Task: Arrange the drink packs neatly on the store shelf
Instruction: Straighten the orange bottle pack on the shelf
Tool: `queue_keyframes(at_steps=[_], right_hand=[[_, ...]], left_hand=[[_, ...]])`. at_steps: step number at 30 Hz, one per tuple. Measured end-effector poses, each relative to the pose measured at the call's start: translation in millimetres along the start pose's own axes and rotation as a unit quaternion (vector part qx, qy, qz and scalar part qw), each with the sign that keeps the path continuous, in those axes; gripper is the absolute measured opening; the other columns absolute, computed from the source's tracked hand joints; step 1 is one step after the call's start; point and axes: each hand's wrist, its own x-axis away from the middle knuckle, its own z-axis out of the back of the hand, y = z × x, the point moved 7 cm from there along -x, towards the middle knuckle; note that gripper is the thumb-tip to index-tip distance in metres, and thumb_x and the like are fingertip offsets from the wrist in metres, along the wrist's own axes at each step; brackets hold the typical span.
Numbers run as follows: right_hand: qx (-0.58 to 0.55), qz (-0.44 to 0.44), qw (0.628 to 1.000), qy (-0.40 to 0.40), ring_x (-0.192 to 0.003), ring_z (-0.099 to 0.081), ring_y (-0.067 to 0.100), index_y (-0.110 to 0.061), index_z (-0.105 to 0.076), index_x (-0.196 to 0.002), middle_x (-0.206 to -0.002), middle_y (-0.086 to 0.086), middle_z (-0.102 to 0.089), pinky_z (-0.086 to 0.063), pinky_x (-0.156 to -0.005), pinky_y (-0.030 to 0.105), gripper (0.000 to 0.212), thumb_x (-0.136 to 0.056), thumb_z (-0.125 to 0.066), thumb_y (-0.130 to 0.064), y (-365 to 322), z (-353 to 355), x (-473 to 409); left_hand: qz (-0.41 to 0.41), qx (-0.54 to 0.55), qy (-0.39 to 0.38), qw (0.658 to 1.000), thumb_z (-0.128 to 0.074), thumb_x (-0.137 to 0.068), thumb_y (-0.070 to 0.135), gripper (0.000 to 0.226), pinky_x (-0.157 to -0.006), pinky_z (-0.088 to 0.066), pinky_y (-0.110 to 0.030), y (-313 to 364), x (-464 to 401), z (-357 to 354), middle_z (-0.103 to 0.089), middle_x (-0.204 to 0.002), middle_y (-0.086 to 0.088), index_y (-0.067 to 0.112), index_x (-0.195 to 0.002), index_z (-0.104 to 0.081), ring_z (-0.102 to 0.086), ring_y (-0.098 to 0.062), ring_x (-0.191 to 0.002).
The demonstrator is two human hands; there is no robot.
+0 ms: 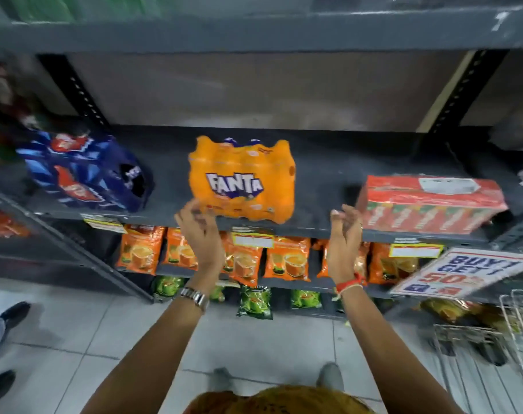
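Observation:
Three drink packs sit on the dark grey shelf (323,174). An orange Fanta pack (242,180) stands in the middle near the front edge. A blue pack (84,171) lies to the left and a red pack (427,204) to the right. My left hand (199,231) is raised just below the Fanta pack's lower left corner, fingers spread, fingertips at or near the wrap. My right hand (345,234) hovers open between the Fanta pack and the red pack, touching neither.
Orange pouches (287,258) and green pouches (254,301) fill the lower shelves. A tilted promo sign (454,273) hangs at the right above a wire basket (517,333). Another person's shoes (12,315) stand on the tiled floor at the left.

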Motion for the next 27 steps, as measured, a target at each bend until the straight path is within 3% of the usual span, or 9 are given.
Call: queue_keyframes(at_steps=[3,5,8,10,14,18,22,24,27], right_hand=[[0.024,-0.027,0.996,-0.076,-0.105,-0.049,-0.001,-0.011,-0.042,-0.132,-0.122,-0.001,-0.047,-0.036,-0.072,-0.010,0.036,-0.099,-0.045,-0.025,-10,-58,1],[0.028,-0.040,0.994,-0.102,-0.108,-0.047,-0.001,-0.013,-0.032,-0.142,-0.129,-0.006,-0.041,-0.037,-0.066,-0.011,0.046,-0.100,-0.039,-0.030,-13,-83,-2],[0.030,-0.053,0.992,-0.107,-0.112,-0.055,0.008,-0.021,-0.028,-0.143,-0.135,-0.002,-0.047,-0.049,-0.080,0.011,0.050,-0.098,-0.037,-0.042,-12,-111,-1],[0.043,-0.065,0.993,-0.090,-0.119,-0.055,0.020,-0.023,-0.029,-0.143,-0.141,0.007,-0.047,-0.049,-0.089,0.028,0.052,-0.097,-0.038,-0.046,-10,-118,2],[0.057,-0.064,0.994,-0.061,-0.108,-0.052,0.015,-0.018,-0.028,-0.143,-0.141,0.009,-0.047,-0.046,-0.084,0.027,0.050,-0.099,-0.034,-0.041,-20,-120,6],[0.082,-0.076,0.992,-0.053,-0.109,-0.051,0.016,-0.020,-0.026,-0.145,-0.142,0.010,-0.047,-0.044,-0.088,0.031,0.052,-0.099,-0.032,-0.043,-22,-121,4],[0.091,-0.077,0.991,-0.056,-0.116,-0.053,0.019,-0.024,-0.026,-0.145,-0.141,0.007,-0.048,-0.046,-0.095,0.035,0.055,-0.097,-0.033,-0.049,-17,-118,4],[0.079,-0.085,0.992,-0.051,-0.117,-0.053,0.019,-0.025,-0.028,-0.143,-0.139,0.004,-0.049,-0.046,-0.097,0.035,0.055,-0.096,-0.035,-0.051,-13,-119,6],[0.019,-0.050,0.997,0.050,-0.126,-0.050,0.017,-0.018,-0.034,-0.141,-0.143,0.003,-0.046,-0.044,-0.104,0.034,0.058,-0.093,-0.046,-0.048,-9,-107,26]], left_hand=[[0.078,0.029,-0.085,0.993,-0.047,-0.095,0.029,0.044,-0.088,-0.038,-0.008,-18,-48,19,-0.038,-0.133,0.003,0.017,-0.136,-0.037,-0.043,-0.007,-0.118],[0.137,0.051,-0.187,0.971,-0.043,-0.096,0.033,0.050,-0.098,-0.034,-0.017,-24,-68,10,-0.036,-0.138,0.008,0.020,-0.142,-0.030,-0.037,-0.004,-0.125],[0.154,0.028,-0.305,0.939,-0.042,-0.095,0.038,0.041,-0.104,-0.038,-0.029,-35,-86,-3,-0.051,-0.128,0.007,0.021,-0.132,-0.045,-0.049,-0.010,-0.122],[0.147,0.016,-0.323,0.935,-0.049,-0.089,0.047,0.032,-0.104,-0.044,-0.039,-44,-89,-4,-0.064,-0.115,0.003,0.028,-0.113,-0.059,-0.059,-0.017,-0.114],[0.126,-0.004,-0.330,0.935,-0.050,-0.081,0.060,0.051,-0.098,-0.049,-0.046,-49,-93,0,-0.068,-0.113,-0.003,0.024,-0.116,-0.062,-0.065,-0.019,-0.105],[0.120,0.022,-0.332,0.935,-0.049,-0.092,0.038,0.039,-0.096,-0.051,-0.039,-42,-94,-2,-0.067,-0.114,-0.005,0.015,-0.122,-0.059,-0.064,-0.017,-0.101],[0.097,0.011,-0.339,0.936,-0.046,-0.093,0.039,0.043,-0.093,-0.052,-0.030,-43,-92,-3,-0.066,-0.119,-0.006,0.015,-0.128,-0.055,-0.064,-0.016,-0.105],[0.088,0.005,-0.346,0.934,-0.045,-0.094,0.038,0.045,-0.091,-0.049,-0.018,-42,-91,0,-0.062,-0.125,-0.003,0.015,-0.132,-0.050,-0.060,-0.011,-0.109],[0.085,0.036,-0.325,0.941,-0.046,-0.095,0.031,0.045,-0.090,-0.041,-0.003,-37,-82,15,-0.054,-0.132,0.002,0.011,-0.135,-0.045,-0.052,-0.003,-0.115]])
